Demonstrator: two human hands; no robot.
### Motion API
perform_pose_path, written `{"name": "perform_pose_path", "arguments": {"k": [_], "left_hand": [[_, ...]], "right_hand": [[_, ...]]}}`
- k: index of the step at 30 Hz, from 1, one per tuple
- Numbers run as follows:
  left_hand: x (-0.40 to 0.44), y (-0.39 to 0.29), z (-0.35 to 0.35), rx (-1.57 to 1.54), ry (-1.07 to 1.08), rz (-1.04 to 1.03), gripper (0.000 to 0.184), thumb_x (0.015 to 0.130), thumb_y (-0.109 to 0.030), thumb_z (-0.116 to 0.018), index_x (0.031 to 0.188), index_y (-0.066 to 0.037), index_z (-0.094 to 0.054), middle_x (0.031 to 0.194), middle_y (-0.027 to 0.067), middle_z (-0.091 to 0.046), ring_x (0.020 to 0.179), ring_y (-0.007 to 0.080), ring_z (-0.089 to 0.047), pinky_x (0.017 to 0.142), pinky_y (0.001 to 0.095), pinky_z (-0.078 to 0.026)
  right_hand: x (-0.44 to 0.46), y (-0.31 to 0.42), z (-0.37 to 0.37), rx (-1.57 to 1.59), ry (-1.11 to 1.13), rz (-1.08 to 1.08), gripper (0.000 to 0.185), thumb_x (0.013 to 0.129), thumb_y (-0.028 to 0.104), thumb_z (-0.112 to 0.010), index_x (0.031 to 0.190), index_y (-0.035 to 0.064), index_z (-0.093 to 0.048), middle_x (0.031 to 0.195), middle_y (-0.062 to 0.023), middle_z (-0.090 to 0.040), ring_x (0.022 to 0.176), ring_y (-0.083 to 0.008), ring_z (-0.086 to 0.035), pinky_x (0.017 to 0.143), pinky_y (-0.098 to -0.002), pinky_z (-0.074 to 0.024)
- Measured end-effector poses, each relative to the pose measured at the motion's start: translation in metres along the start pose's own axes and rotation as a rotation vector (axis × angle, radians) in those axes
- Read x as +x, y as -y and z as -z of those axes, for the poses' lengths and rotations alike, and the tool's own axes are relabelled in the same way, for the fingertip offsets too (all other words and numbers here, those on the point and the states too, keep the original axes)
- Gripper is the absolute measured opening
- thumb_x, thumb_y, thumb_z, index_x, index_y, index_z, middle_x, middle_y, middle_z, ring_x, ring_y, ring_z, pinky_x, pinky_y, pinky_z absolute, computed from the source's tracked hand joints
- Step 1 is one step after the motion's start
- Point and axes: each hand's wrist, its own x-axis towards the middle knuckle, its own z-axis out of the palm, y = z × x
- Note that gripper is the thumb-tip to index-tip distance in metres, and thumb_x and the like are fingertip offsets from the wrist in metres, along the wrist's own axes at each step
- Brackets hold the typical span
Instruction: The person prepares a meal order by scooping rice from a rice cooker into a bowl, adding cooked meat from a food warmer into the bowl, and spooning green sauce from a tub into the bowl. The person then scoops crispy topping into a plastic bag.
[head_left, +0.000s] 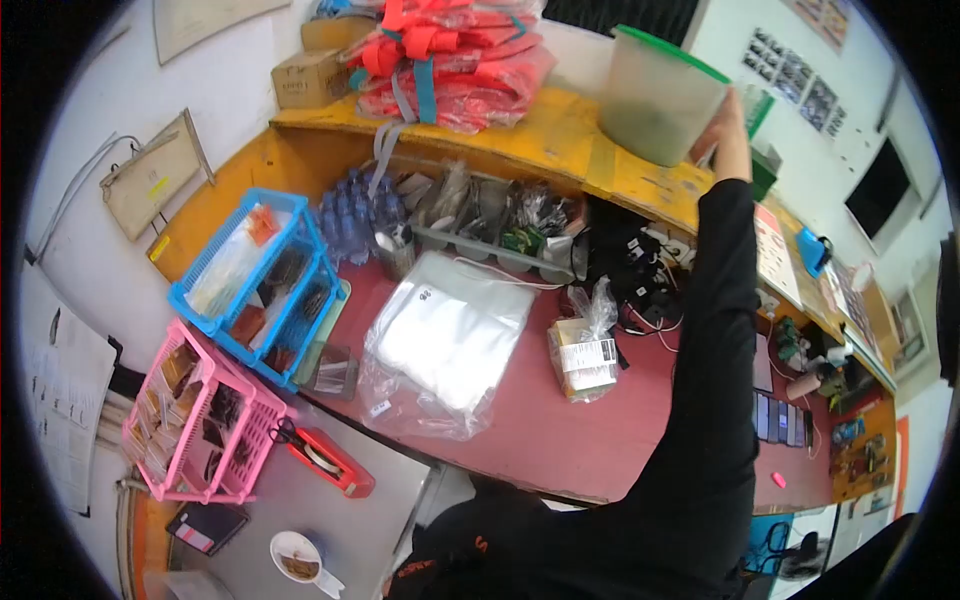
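My right arm, in a black sleeve, stretches up to the shelf at the upper right. There my right hand is against the right side of a translucent plastic bin with a green rim. Its fingers are mostly hidden, so I cannot make out whether they grip the bin. The bin stands on the yellow wooden shelf, and a green object is partly visible beyond the wrist. My left hand is out of view.
On the red desk lie clear plastic bags and a small wrapped pack. A grey divided tray is behind. Blue and pink baskets, a red tape dispenser and a cup are left.
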Motion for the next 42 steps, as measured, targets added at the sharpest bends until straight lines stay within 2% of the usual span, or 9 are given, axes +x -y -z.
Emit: {"name": "perform_pose_path", "arguments": {"k": [7, 12, 17, 19, 21, 24, 32, 37, 42], "left_hand": [[0.004, -0.066, 0.002, -0.004, 0.048, 0.045, 0.055, 0.069, -0.025, -0.061, 0.116, -0.003, -0.043, 0.114, 0.0209, -0.047, 0.104, 0.0362, -0.046, 0.085, 0.0421, -0.037], [0.005, -0.093, 0.015, 0.018, 0.058, 0.049, 0.055, 0.069, -0.025, -0.061, 0.116, -0.003, -0.043, 0.114, 0.0208, -0.047, 0.103, 0.0361, -0.046, 0.085, 0.0418, -0.038], [-0.007, -0.118, 0.038, 0.179, -0.096, -0.095, 0.051, 0.071, -0.024, -0.06, 0.115, -0.005, -0.044, 0.113, 0.0191, -0.048, 0.102, 0.038, -0.047, 0.083, 0.0408, -0.04], [-0.025, -0.166, 0.066, 0.2, -0.207, -0.153, 0.047, 0.073, -0.019, -0.058, 0.115, -0.004, -0.045, 0.116, 0.0185, -0.047, 0.102, 0.0373, -0.047, 0.084, 0.0405, -0.039], [-0.028, -0.184, 0.086, 0.182, -0.283, -0.274, 0.047, 0.074, -0.019, -0.057, 0.116, -0.004, -0.044, 0.116, 0.0185, -0.046, 0.104, 0.0371, -0.046, 0.086, 0.0397, -0.038], [-0.039, -0.218, 0.111, 0.107, -0.435, -0.419, 0.046, 0.076, -0.019, -0.055, 0.117, -0.003, -0.043, 0.119, 0.0179, -0.045, 0.108, 0.0352, -0.043, 0.091, 0.0384, -0.033], [-0.097, -0.271, 0.123, -0.305, -1.192, -1.254, 0.045, 0.079, -0.035, -0.05, 0.112, -0.005, -0.045, 0.115, 0.0191, -0.042, 0.113, 0.0375, -0.033, 0.095, 0.047, -0.023], [-0.111, -0.289, 0.103, 0.467, -0.602, -1.247, 0.034, 0.073, -0.023, -0.057, 0.104, -0.01, -0.052, 0.11, 0.0093, -0.049, 0.106, 0.0272, -0.042, 0.093, 0.0473, -0.024], [-0.069, -0.29, 0.062, 0.506, -0.569, -1.395, 0.03, 0.065, -0.012, -0.058, 0.095, -0.01, -0.056, 0.101, 0.0056, -0.052, 0.095, 0.0236, -0.048, 0.087, 0.0443, -0.032]], "right_hand": [[0.047, 0.027, -0.014, -0.101, -0.193, 0.084, 0.034, 0.076, 0.021, -0.055, 0.099, -0.0024, -0.051, 0.101, -0.0146, -0.055, 0.09, -0.0267, -0.055, 0.082, -0.0404, -0.043], [0.019, 0.024, 0.007, 0.486, 0.424, 0.211, 0.02, 0.069, 0.009, -0.055, 0.086, -0.0018, -0.053, 0.088, -0.0124, -0.058, 0.076, -0.0254, -0.057, 0.074, -0.036, -0.0465], [-0.052, 0.058, -0.033, 0.293, 0.194, 0.576, 0.015, 0.054, -0.001, -0.046, 0.069, 0.0001, -0.047, 0.071, -0.0099, -0.049, 0.069, -0.0232, -0.051, 0.066, -0.03, -0.0468], [0.004, 0.127, 0.028, 0.891, 0.446, -0.164, 0.015, 0.055, 0.0, -0.046, 0.07, -0.0016, -0.047, 0.07, -0.0096, -0.049, 0.065, -0.0238, -0.052, 0.065, -0.0299, -0.0473], [-0.196, 0.093, -0.045, 0.238, 0.319, 0.416, 0.02, 0.055, 0.0, -0.046, 0.074, -0.0027, -0.048, 0.072, -0.0112, -0.051, 0.064, -0.0239, -0.053, 0.068, -0.0307, -0.0481], [-0.3, 0.074, -0.046, -0.083, 0.236, 0.688, 0.033, 0.055, 0.001, -0.05, 0.088, -0.0015, -0.047, 0.077, -0.0151, -0.054, 0.069, -0.0228, -0.055, 0.073, -0.034, -0.0492], [-0.461, -0.037, 0.025, 0.129, 0.238, -0.087, 0.042, 0.052, 0.0, -0.048, 0.094, -0.0028, -0.053, 0.082, -0.0067, -0.057, 0.071, -0.0144, -0.055, 0.071, -0.0245, -0.0453], [-0.531, -0.153, 0.092, 0.275, -0.057, -0.318, 0.033, 0.049, -0.008, -0.045, 0.081, -0.0004, -0.048, 0.077, -0.0079, -0.055, 0.066, -0.0165, -0.054, 0.064, -0.025, -0.0466], [-0.549, -0.177, 0.128, 0.215, -0.217, -0.321, 0.031, 0.049, -0.01, -0.042, 0.078, 0.0005, -0.045, 0.074, -0.008, -0.053, 0.063, -0.0167, -0.052, 0.061, -0.0256, -0.0459]]}}
